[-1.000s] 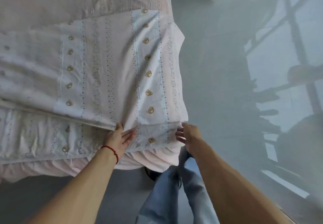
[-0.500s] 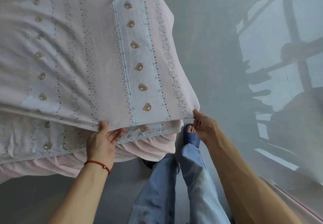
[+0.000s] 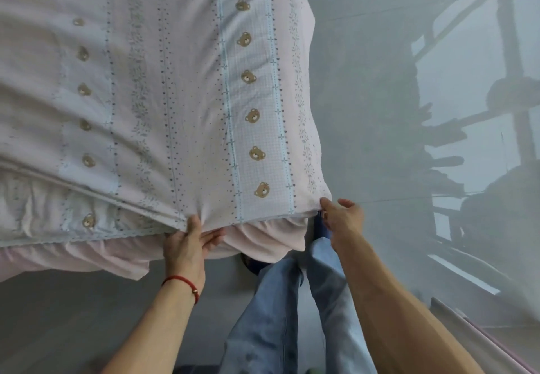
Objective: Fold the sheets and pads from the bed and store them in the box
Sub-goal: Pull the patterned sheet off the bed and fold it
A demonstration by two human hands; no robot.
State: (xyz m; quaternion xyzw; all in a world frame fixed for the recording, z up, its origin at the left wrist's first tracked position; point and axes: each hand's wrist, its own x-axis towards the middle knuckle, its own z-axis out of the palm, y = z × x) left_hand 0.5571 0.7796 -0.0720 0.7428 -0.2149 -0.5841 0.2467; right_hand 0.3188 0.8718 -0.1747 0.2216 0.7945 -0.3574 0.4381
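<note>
The pink sheet (image 3: pixel 181 87) (with little bears on it) fills the upper left of the frame. The left hand (image 3: pixel 187 245) pinches its bottom edge, thumb on top. The right hand (image 3: pixel 342 218) pinches the corner at the right. Blue jeans (image 3: pixel 271 315) show below.

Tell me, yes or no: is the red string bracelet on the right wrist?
No, the red string bracelet circles the wrist of the left hand; the right wrist is bare.
</note>
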